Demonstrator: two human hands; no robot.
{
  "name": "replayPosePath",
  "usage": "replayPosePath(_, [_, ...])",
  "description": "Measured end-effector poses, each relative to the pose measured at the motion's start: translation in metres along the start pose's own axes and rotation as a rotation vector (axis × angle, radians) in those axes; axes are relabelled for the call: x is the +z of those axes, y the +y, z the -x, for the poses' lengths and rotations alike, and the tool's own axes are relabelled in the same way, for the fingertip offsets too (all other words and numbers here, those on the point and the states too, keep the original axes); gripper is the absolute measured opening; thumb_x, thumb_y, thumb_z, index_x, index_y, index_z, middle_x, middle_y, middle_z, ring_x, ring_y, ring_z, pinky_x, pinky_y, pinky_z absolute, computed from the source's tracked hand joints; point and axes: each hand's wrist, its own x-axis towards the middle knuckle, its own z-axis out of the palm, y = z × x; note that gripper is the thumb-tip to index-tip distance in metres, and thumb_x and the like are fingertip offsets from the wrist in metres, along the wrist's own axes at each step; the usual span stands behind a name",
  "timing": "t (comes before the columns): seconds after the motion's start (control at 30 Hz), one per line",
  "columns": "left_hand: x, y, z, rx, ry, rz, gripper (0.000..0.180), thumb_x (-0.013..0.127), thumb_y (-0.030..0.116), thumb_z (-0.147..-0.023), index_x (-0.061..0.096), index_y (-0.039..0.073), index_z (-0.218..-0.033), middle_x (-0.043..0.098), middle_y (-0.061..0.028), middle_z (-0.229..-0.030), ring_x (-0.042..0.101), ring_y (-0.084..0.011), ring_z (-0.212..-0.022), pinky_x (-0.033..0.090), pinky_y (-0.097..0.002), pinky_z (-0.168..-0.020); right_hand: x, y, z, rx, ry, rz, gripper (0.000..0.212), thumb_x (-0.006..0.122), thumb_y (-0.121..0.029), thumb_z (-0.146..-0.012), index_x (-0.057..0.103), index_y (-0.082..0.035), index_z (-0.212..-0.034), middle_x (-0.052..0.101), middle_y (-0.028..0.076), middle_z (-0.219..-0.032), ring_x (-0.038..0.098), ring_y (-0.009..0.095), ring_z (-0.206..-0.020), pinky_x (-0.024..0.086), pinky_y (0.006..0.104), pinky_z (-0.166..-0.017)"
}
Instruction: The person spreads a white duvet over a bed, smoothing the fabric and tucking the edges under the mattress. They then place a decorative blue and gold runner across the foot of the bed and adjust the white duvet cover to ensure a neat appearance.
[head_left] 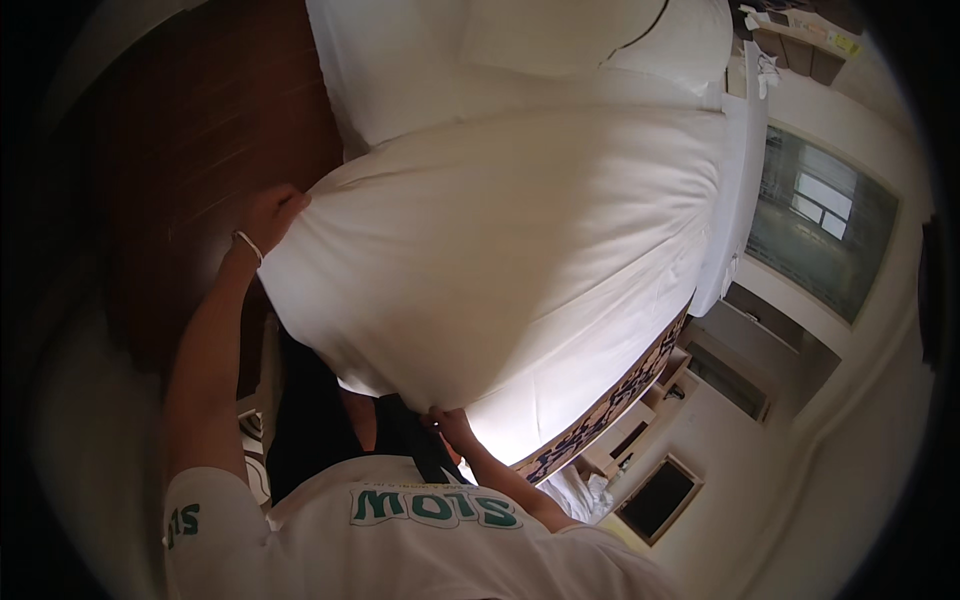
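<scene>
While stretched from hand to hand, only as safe as two pinches of cloth

Looking now at a white sheet (470,220), spread across the middle of the view, drawn taut between both hands and running off to the right over what looks like a bed. Out at the left, gripping its edge with the left hand (270,218), with fingers curled tight and no gap to be seen. Down by the waist, pinching the near hem with the right hand (455,428), apparently with fingertips together, though too small and dim to tell how much cloth is caught.

Now for the risks! Could pop out of the left fingers if tugged too hard, to judge by the creases fanning from the far right. With uneven pulling, might skew or ruck, given those long slanting folds near the patterned strip (610,400). If lost on the left, could flop over the edge onto the dark brown floor (200,150). Sagging close to the dark trousers (310,410), too: easily snagged by a knee on stepping in. And if dragged sideways, might shift the white bedding (400,50) lying beyond.
</scene>
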Motion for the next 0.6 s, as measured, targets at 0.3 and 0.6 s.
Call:
replayPosePath(0.3, [0.074,0.111,-0.010,0.259,0.279,-0.022,0.036,0.062,0.019,-0.073,0.054,0.004,-0.105,0.057,-0.0139,-0.097,0.055,-0.0227,-0.086,0.043,-0.0319,-0.076,0.002,-0.013,0.005,-0.120,0.104,0.048,0.023,0.045,-0.020,-0.081,0.053,0.001,-0.082,0.058,0.009,-0.068,0.056,0.016,-0.058,0.045,0.0277,-0.052])
replayPosePath(0.6, [0.049,0.025,-0.067,0.002,-0.027,-0.091,0.021,0.052,0.017,-0.082,0.060,-0.002,-0.084,0.057,-0.0014,-0.072,0.049,-0.0073,-0.063,0.041,-0.0231,-0.058,-0.002,0.059,-0.036,-0.556,0.082,0.385,0.017,0.050,-0.017,-0.079,0.055,-0.003,-0.086,0.060,0.009,-0.074,0.057,0.020,-0.065,0.046,0.0337,-0.055])
